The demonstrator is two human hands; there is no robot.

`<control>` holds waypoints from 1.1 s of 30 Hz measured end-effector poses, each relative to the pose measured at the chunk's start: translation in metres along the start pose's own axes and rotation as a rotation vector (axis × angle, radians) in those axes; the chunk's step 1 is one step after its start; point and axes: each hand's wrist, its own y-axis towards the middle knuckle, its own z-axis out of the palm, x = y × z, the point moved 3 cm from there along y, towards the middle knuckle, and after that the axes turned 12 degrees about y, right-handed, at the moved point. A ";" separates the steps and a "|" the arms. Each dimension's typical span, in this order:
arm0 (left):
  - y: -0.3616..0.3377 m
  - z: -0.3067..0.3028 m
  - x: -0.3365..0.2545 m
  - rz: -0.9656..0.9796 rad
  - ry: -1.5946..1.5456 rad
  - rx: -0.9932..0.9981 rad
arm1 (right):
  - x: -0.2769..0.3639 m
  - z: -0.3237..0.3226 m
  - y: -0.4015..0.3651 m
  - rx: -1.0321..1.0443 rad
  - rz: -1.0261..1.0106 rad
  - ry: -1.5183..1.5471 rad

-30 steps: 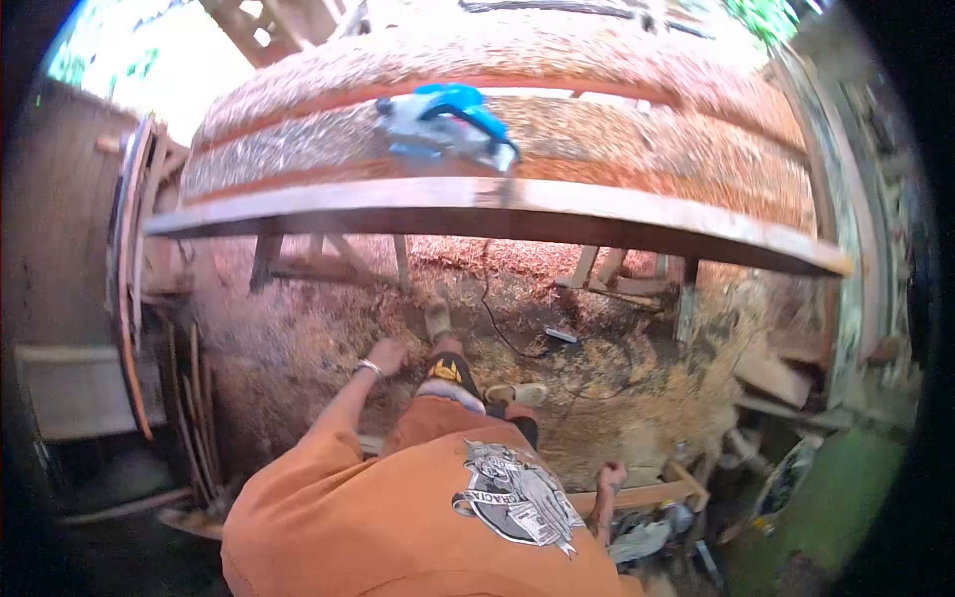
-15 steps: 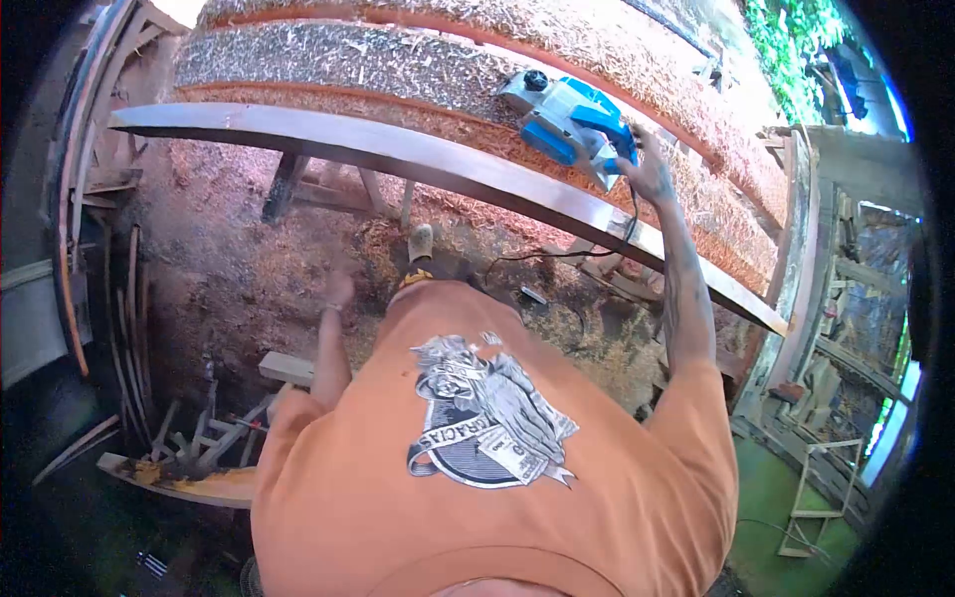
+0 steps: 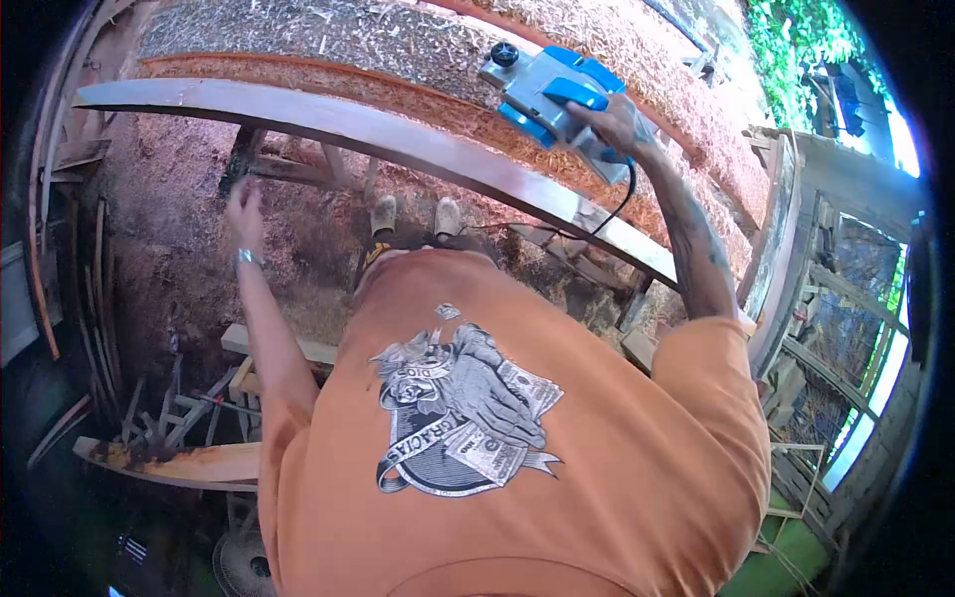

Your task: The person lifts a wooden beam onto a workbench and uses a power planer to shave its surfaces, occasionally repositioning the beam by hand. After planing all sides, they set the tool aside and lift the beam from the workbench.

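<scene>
Head view showed the right hand [image 3: 612,121] wrapped round the planer [image 3: 542,85], just beyond the board [image 3: 398,147] and nearer its right end. Whether the planer rested on the shavings [image 3: 318,35] or was held above them, I could not tell. Its cord [image 3: 631,181] drooped from its rear and crossed the board. On the board's near side, the left hand [image 3: 245,211] was out with its fingers loosely curled, near a trestle leg [image 3: 242,151] beneath the board's left part. Two shoes [image 3: 448,214] stood on the near side, by the board's middle.
</scene>
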 end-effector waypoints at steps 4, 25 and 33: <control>0.046 0.010 -0.067 -0.202 -0.407 -0.079 | 0.013 -0.033 -0.100 -0.038 0.069 -0.001; 0.091 0.079 -0.104 -0.390 -0.136 -0.102 | -0.068 -0.020 -0.182 0.366 -0.008 0.099; 0.078 0.085 -0.117 -0.251 -0.192 -0.183 | 0.045 0.044 -0.096 0.393 -0.074 0.188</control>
